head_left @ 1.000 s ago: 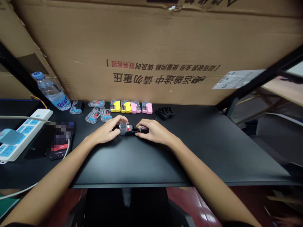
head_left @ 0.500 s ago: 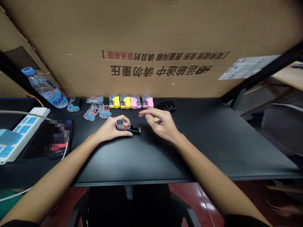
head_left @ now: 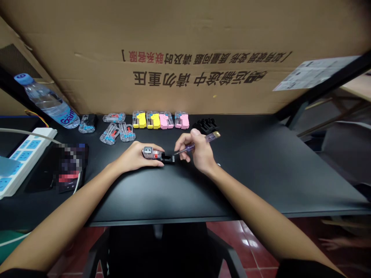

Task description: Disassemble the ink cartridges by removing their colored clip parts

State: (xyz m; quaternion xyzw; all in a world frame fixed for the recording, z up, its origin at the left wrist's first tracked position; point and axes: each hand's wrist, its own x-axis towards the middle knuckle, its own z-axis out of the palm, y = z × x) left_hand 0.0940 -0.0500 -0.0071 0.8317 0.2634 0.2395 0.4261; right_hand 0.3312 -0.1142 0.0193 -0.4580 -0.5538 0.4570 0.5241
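Note:
My left hand (head_left: 131,157) is closed around a small clear plastic device (head_left: 156,155) with a red piece inside, a grey end with two dots, and a black frame sticking out to the right. In my right hand (head_left: 201,154) is a slim screwdriver (head_left: 212,136) with a see-through purple handle and a gold-coloured end cap. Its shaft points left and down, with the tip close to the metal end of the black frame. Whether the tip touches it I cannot tell.
Behind my hands lie several clear plastic devices (head_left: 126,132), some with yellow grips (head_left: 141,120) or pink grips (head_left: 182,121). Black parts (head_left: 206,125) sit right of them. A water bottle (head_left: 52,102), power strip (head_left: 26,158) and phone (head_left: 71,168) are left. Cardboard (head_left: 185,27) stands behind.
The screwdriver has turned in my right hand, so its shaft now points left at the device. My left hand keeps its hold. The whole view has shifted slightly.

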